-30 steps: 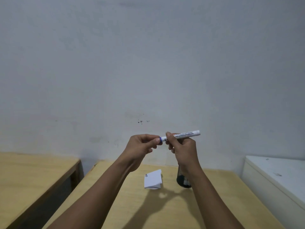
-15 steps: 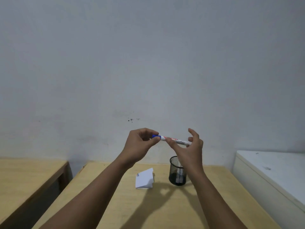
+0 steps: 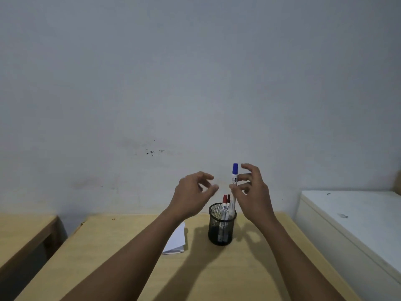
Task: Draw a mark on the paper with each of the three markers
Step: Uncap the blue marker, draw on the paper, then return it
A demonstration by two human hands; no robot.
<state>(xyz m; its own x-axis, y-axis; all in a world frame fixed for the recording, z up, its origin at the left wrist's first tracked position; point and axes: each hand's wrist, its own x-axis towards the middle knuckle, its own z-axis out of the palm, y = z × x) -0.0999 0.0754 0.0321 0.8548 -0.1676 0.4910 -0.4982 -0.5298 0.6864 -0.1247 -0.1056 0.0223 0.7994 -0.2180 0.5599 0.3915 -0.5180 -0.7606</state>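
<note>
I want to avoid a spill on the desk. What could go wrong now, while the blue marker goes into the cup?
1. The right hand holds the blue marker only with loose fingertips, so it may slip and miss the mesh cup.
2. The cup is light and already holds two markers; a bump could tip it toward the paper.

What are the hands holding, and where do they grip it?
The right hand pinches the blue marker mid-barrel, upright above the cup. The left hand holds nothing.
</note>
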